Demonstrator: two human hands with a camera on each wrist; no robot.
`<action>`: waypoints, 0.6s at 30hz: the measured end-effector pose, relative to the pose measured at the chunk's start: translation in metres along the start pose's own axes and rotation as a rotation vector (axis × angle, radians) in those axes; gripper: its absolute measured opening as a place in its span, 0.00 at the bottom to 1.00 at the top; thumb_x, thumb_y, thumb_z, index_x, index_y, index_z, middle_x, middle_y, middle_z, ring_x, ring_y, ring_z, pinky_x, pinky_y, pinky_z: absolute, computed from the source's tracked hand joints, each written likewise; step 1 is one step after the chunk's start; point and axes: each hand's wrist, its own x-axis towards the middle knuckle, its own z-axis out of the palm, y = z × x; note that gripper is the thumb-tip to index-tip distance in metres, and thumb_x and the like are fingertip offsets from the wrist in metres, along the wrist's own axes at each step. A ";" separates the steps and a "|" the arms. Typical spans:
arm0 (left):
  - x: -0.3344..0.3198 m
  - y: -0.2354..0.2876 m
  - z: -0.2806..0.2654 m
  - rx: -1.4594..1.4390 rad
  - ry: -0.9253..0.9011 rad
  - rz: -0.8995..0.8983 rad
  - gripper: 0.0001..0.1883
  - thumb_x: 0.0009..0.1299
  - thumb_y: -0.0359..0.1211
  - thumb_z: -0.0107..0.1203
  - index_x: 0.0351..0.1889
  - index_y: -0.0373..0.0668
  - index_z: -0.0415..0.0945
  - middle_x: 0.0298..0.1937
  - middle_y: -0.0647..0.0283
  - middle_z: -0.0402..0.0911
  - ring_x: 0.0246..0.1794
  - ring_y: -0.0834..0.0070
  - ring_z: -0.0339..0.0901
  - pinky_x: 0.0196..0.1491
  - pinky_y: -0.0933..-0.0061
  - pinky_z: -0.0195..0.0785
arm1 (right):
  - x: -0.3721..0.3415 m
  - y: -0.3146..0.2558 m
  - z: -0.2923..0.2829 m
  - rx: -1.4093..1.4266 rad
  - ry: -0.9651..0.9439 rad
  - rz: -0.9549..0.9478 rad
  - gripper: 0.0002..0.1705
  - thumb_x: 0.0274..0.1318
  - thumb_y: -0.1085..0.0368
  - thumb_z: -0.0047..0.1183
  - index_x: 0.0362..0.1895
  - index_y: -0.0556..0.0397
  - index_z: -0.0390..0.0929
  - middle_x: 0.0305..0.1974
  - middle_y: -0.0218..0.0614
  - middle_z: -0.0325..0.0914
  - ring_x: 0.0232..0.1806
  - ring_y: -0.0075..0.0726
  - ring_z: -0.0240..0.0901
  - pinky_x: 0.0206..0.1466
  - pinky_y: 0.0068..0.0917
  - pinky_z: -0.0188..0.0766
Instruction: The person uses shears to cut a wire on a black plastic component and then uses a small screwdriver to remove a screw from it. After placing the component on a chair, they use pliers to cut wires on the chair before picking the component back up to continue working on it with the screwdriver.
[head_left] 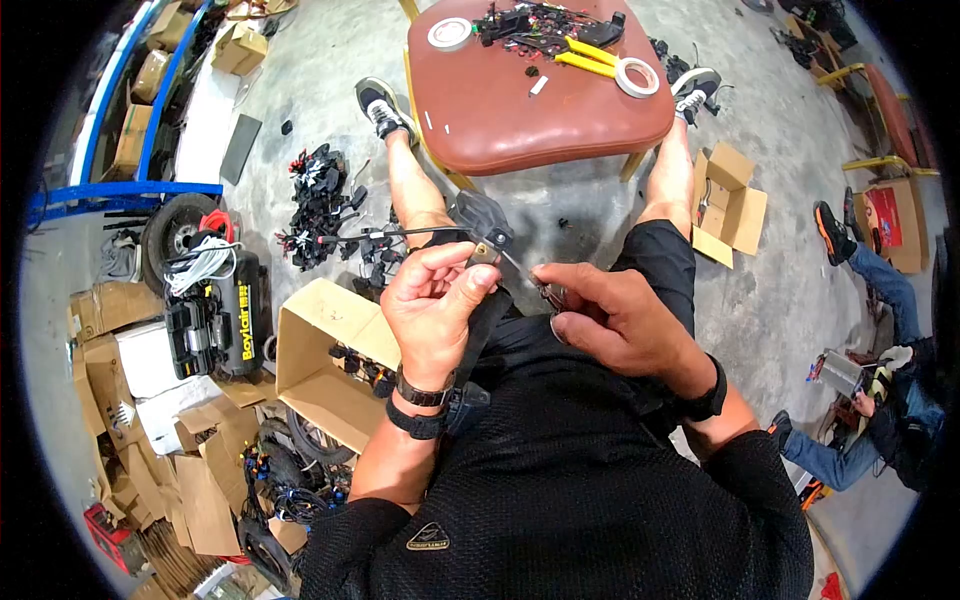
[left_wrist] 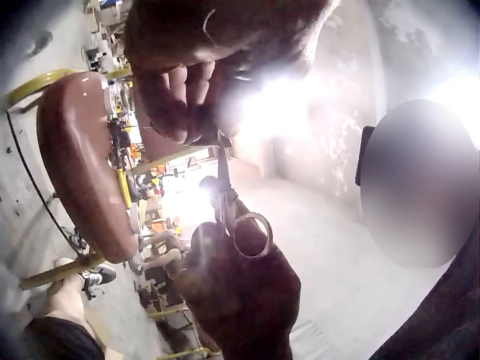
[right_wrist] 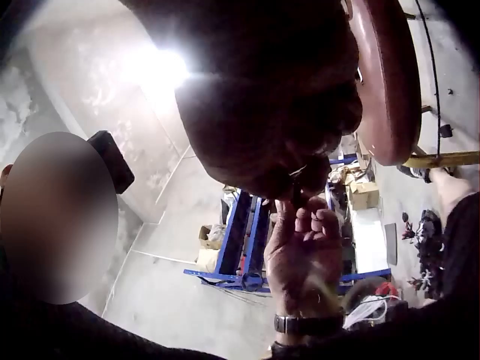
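Note:
In the head view the left hand (head_left: 437, 305) pinches a small metal-faced part (head_left: 484, 252) joined to a black housing (head_left: 482, 216) with a black cable. The right hand (head_left: 625, 322) holds small scissors (head_left: 549, 296), their tips pointing at that part. A ring handle of the scissors (left_wrist: 253, 235) shows beside the right hand (left_wrist: 244, 292) in the left wrist view, blades up toward the left hand (left_wrist: 217, 45). In the right wrist view the left hand (right_wrist: 304, 259) meets the dark right hand (right_wrist: 262, 97); what lies between their fingertips is too dark to tell.
A red-brown stool (head_left: 540, 110) ahead carries tape rolls (head_left: 636, 77), yellow-handled pliers (head_left: 587, 58) and black parts. An open carton (head_left: 340, 355) stands left, another (head_left: 730, 205) right. Black parts (head_left: 325, 200) lie on the floor. Another person (head_left: 890, 400) sits at far right.

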 end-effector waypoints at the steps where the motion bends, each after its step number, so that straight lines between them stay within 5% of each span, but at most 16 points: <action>1: -0.001 -0.001 0.001 0.004 0.016 0.011 0.16 0.64 0.20 0.68 0.50 0.34 0.79 0.40 0.60 0.85 0.36 0.80 0.81 0.42 0.79 0.77 | 0.000 0.000 0.002 -0.005 0.004 -0.027 0.27 0.58 0.66 0.61 0.61 0.56 0.73 0.31 0.46 0.81 0.31 0.45 0.83 0.36 0.36 0.76; 18: -0.005 0.000 0.008 0.044 0.032 0.041 0.18 0.61 0.15 0.67 0.48 0.37 0.78 0.38 0.68 0.82 0.34 0.89 0.75 0.37 0.86 0.70 | 0.006 -0.008 0.003 -0.143 0.030 -0.152 0.23 0.56 0.66 0.60 0.57 0.56 0.76 0.31 0.46 0.81 0.31 0.53 0.81 0.33 0.41 0.74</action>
